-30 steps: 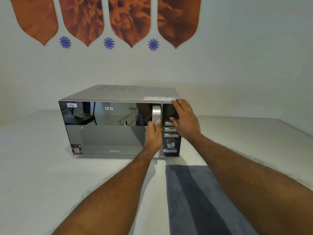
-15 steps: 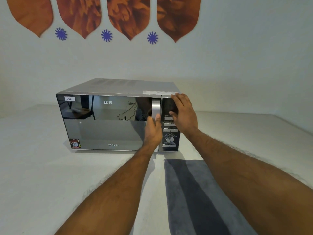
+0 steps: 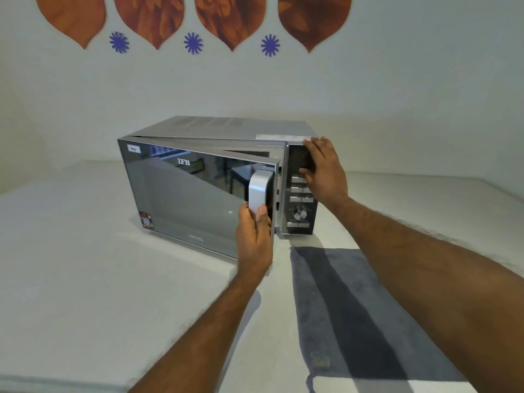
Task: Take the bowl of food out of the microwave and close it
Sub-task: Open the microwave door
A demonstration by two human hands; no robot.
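A silver microwave with a mirrored door stands on the white counter. The door is hinged at the left and stands partly ajar. My left hand is closed around the lower end of the silver door handle. My right hand lies flat against the upper part of the control panel, fingers spread, bracing the microwave. The bowl of food is hidden behind the door.
A grey cloth lies on the counter in front of the control panel, running toward me. The wall behind carries orange leaf shapes and blue flower stickers. Counter space extends to the left of the microwave.
The door was shut in the earlier frames; it now stands swung outward at its right edge, pulled by my left hand. My right hand stays on the control panel.
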